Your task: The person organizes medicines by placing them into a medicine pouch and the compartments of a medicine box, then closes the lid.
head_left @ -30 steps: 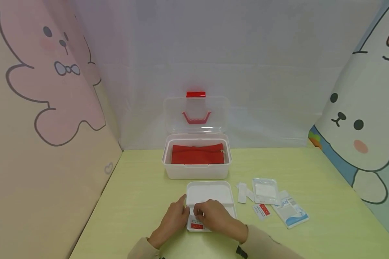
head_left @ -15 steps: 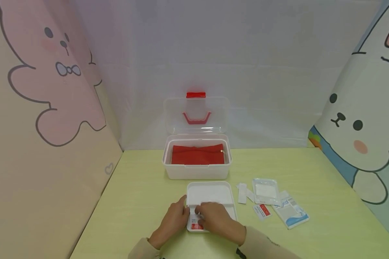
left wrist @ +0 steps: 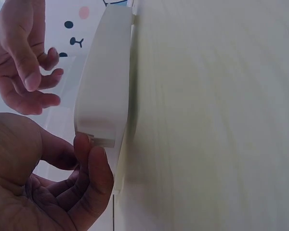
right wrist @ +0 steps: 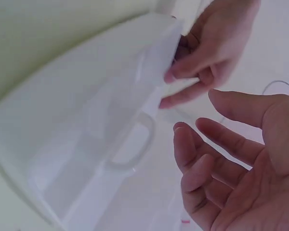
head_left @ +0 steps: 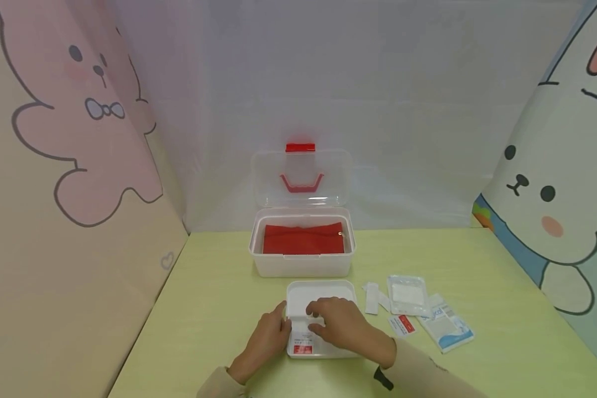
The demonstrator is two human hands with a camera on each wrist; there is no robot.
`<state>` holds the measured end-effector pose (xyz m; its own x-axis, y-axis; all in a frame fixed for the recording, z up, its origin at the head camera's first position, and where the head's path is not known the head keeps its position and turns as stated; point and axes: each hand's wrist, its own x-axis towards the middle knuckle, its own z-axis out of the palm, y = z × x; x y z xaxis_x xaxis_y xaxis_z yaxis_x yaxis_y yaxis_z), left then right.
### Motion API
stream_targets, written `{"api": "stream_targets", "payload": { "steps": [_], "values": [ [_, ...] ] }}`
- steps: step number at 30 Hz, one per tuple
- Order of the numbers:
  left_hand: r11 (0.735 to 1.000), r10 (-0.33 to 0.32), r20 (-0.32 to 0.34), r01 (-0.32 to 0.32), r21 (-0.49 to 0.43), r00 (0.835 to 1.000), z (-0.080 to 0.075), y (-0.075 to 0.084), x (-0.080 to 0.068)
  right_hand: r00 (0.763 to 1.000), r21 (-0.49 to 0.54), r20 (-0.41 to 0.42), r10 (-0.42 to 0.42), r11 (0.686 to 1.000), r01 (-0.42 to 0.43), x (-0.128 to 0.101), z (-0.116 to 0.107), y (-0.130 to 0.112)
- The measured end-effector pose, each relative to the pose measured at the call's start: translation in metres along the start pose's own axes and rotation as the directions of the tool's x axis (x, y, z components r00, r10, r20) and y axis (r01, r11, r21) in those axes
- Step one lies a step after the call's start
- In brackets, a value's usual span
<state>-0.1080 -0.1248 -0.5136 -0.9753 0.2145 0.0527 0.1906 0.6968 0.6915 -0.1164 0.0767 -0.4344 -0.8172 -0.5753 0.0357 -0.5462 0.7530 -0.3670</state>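
A white plastic tray (head_left: 323,293) with a raised divider lies on the table in the head view. My left hand (head_left: 267,336) grips its left edge; in the left wrist view, curled fingers (left wrist: 100,175) hold the tray's end. A small white-and-red packet (head_left: 303,344) lies flat in the tray's near left part. Above the tray hovers my right hand (head_left: 345,325), fingers loosely bent and nothing in them. The right wrist view shows that hand (right wrist: 241,159) apart from the tray wall, near a small white loop handle (right wrist: 139,149).
Behind the tray stands a white box (head_left: 302,266) with its clear lid raised and a red zip pouch (head_left: 303,239) inside. To the right lie white strips (head_left: 372,298), a clear-wrapped pad (head_left: 408,295), another white-and-red packet (head_left: 402,325) and a blue-and-white packet (head_left: 448,326).
My right hand has lifted off the white-and-red packet and moved right and away from me, its fingers spreading. The packet now shows fully in the tray. My left hand stays on the edge.
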Motion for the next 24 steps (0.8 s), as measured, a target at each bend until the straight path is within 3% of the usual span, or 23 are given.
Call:
{"api": "stream_targets", "payload": {
  "steps": [11,24],
  "values": [
    [1.0,-0.01,0.001,0.01,-0.012,1.0,0.001,0.001,-0.001,0.986,0.012,-0.141,0.087,0.996,-0.086,-0.012,-0.043,0.026],
    [1.0,-0.013,-0.003,0.013,0.0,1.0,0.001,0.001,0.0,0.968,0.005,-0.172,0.181,0.983,-0.183,-0.046,-0.054,0.089]
  ]
}}
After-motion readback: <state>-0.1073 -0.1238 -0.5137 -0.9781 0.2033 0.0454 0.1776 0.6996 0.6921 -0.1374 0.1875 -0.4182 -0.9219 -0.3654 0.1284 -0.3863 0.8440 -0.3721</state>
